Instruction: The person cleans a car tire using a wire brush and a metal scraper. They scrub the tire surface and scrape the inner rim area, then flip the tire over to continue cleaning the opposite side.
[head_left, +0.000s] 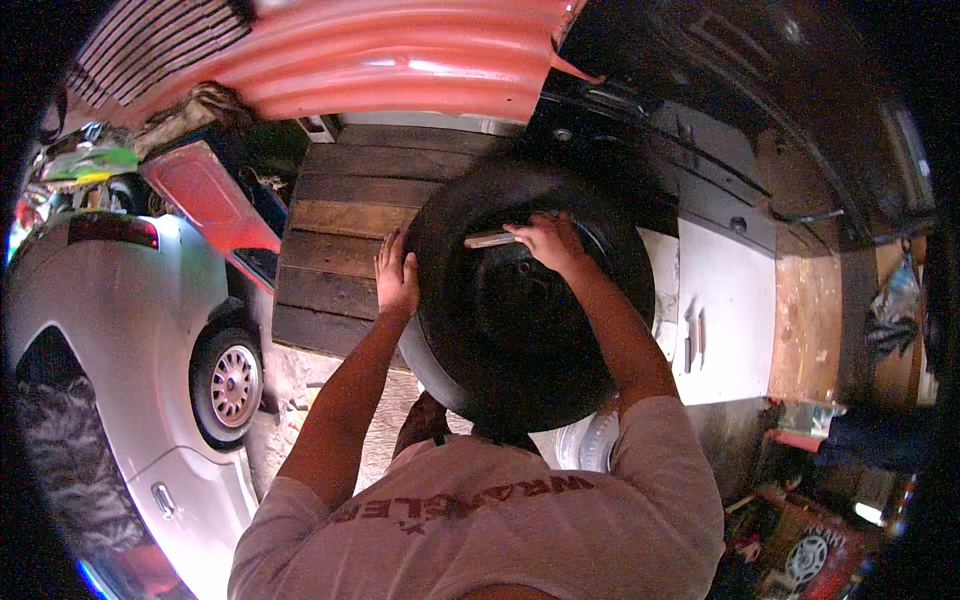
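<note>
Head view: the black tire (455, 370) is located between and below the two hands, with its dark wheel center (515, 295) facing up toward the camera. The left hand (396, 278) is laid against the left outer side of the tire; its fingers are extended, slightly spread, and grip no tool. The right hand (548, 242) is positioned over the upper part of the wheel center, with its fingers closed on a slim, light-colored tool (489, 240). The tool projects from the grip toward the left hand; its exact type, and whether it contacts the wheel, cannot be determined. Directly beyond and to the left of the left hand is the wooden plank bench (340, 217); the tire overlaps its right portion in view, but the support under the tire is hidden. To the right of the right hand is a white panel (735, 300) bearing two slender objects (694, 342), set side by side. Well to the left of the left hand stands a silver car (130, 290) with a spoked wheel (232, 385). Between the car and the bench is a tilted red panel (208, 195). Beyond both hands extends a red corrugated sheet (400, 65). Nearer the body than the right hand, a second tire (598, 440) is partly visible beside the shirt.
</note>
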